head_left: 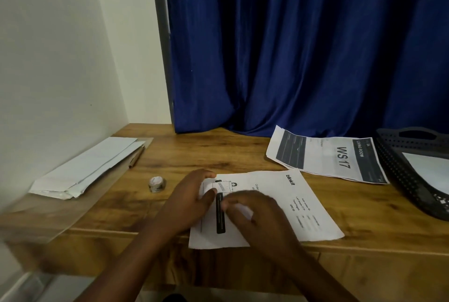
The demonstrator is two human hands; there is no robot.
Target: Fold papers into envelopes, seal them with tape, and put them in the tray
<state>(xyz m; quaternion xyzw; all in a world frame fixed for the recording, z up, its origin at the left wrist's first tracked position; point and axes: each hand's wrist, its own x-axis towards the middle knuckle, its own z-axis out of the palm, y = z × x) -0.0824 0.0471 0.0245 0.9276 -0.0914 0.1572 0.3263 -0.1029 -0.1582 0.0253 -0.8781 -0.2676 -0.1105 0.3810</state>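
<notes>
Both your forearms reach in from the lower edge and meet over the printed sheet [286, 204]. Your left hand [192, 199] lies at the sheet's left end, fingers curled over its folded edge. Your right hand [252, 214] rests palm-down on the sheet's middle (blurred, so its finger pose is unclear), just beside the left.
</notes>
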